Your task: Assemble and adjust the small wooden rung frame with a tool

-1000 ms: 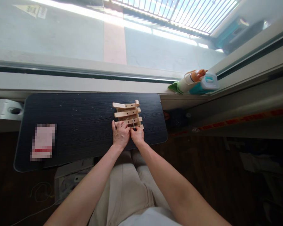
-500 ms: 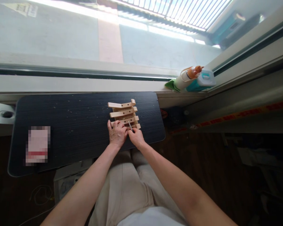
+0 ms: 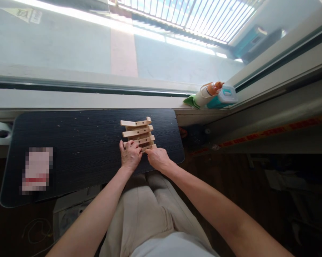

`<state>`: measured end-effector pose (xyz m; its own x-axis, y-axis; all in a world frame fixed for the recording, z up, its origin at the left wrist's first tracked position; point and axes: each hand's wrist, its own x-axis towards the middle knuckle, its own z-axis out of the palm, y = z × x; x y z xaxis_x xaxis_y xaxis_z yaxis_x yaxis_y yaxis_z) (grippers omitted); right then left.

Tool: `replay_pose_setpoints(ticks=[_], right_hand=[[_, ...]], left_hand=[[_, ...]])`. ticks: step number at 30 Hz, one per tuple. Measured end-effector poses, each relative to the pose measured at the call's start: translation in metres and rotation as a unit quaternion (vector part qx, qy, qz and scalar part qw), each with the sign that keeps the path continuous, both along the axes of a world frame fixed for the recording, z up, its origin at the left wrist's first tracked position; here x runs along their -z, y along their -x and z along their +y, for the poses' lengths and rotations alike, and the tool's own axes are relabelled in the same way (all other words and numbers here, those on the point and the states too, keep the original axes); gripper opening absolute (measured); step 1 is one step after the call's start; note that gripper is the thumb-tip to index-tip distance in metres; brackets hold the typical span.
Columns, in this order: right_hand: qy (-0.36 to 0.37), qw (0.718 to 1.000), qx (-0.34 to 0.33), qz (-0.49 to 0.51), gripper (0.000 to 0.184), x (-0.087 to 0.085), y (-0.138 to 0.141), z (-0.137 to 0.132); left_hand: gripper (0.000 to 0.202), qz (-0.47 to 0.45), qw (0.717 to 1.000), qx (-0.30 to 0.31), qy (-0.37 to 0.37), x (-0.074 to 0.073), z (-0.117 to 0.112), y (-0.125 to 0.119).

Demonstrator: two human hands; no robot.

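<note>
On the black table lies a small wooden rack (image 3: pixel 137 132), made of several pale slats with dark holes and upturned ends at the right. My left hand (image 3: pixel 130 155) is closed over the near slats at the rack's left side, fingers bent on the wood. Close beside it, at the near right corner, my right hand (image 3: pixel 158 157) is closed around a small screwdriver-like tool (image 3: pixel 143 151). Only a bit of its thin metal shaft shows, pointing left between the hands; the fingers hide its handle. The tip's exact contact is too small to tell.
The black table (image 3: pixel 69 150) stands against a window sill (image 3: pixel 96 101). A blurred pinkish item (image 3: pixel 38 167) lies on its left end. On the sill at right are a white bottle with an orange top (image 3: pixel 205 94) and a teal box with a clear lid (image 3: pixel 225 96).
My right hand has turned, and the tool has swung from pointing up across the slats to lying low, pointing left. My left hand stays on the rack. The view has shifted slightly.
</note>
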<state>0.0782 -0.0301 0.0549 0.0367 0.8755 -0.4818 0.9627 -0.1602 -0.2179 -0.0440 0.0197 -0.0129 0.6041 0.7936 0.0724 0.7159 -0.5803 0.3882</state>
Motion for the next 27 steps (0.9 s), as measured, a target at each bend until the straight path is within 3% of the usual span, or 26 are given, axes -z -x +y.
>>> replay_pose_setpoints(ticks=[7,18,22,27], right_hand=[[0.007,1.000,-0.018,-0.008,0.025,-0.003,-0.002,0.006],[0.011,0.988,-0.145,-0.048,0.023,-0.018,0.019,0.031],[0.042,0.991,-0.123,-0.039,0.024,-0.018,0.018,0.040],[0.068,0.997,-0.034,-0.014,0.019,-0.014,0.006,0.045]], left_hand=[[0.015,0.004,1.000,0.002,-0.002,-0.001,0.001,0.000],[0.020,0.006,1.000,-0.003,0.005,-0.004,0.001,-0.001],[0.018,-0.002,1.000,-0.007,0.002,-0.003,0.002,-0.001],[0.015,-0.015,1.000,-0.003,0.003,-0.003,0.001,0.000]])
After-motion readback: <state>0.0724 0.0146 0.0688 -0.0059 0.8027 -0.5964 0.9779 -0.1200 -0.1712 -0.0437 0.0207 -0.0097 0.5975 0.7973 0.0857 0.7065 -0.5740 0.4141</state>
